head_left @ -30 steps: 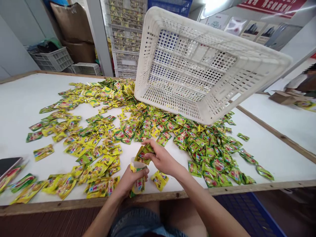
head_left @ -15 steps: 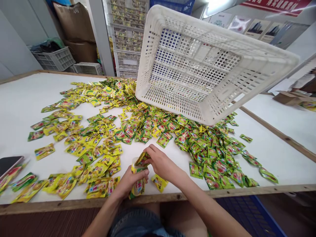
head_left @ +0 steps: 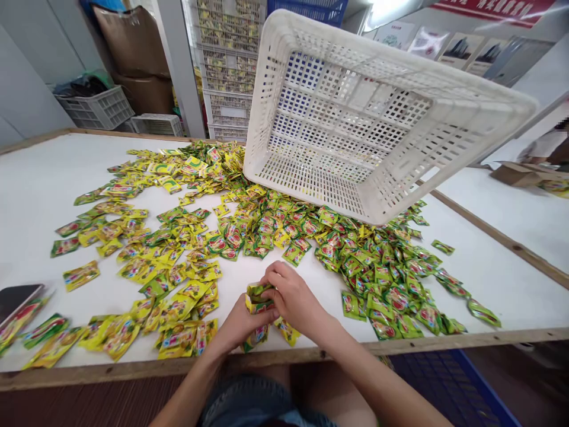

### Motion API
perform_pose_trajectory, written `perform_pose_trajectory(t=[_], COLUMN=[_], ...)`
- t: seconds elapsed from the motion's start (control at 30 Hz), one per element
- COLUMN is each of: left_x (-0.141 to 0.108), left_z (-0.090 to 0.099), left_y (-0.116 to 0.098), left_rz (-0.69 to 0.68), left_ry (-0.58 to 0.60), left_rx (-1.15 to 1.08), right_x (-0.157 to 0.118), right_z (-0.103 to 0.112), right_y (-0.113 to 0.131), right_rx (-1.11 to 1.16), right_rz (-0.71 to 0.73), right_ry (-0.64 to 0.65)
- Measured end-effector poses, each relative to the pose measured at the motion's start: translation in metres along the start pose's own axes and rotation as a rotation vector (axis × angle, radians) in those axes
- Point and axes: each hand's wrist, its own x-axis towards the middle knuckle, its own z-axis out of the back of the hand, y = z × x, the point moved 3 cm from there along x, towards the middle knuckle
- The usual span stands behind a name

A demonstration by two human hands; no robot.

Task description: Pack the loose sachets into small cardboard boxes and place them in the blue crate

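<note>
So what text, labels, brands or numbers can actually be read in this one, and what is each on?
No text can be quoted; all of it is too small or blurred.
Red banner, top right: white characters, cut off and blurred.
Wall posters: print too small.
Sachets on the table: red and yellow logos, lettering unreadable.
Sachet stack held in the left hand and right hand: print blurred.
White crate: no marking seen.
</note>
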Motion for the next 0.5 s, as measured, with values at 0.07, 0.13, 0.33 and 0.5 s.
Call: perform_pose_trajectory(t=[0.07,0.13,0.33,0.5], left_x=[0.001,0.002,0.002,-0.004], left_z=[-0.002,-0.002,0.011,0.023], left_y=[0.005,0.013,0.018,0.025], left_rz=[-0.017,0.006,-0.045,0.022], left_ry=[-0.001,0.005,-0.108,-0.074], left_rx=[0.032,0.054,0.124,0.117], right_x=[-0.007,-0.016,-0.041,-0.055], right_z=[-0.005,-0.012,-0.025,-0.049], right_y=[-0.002,-0.007,-0.028,-0.033], right_rx=[-0.068,-0.06,0.279,0.588], right_rz=[0.007,-0.019,-0.205,-0.296], right_ry=[-0.04,0.004,-0.028,-0.169])
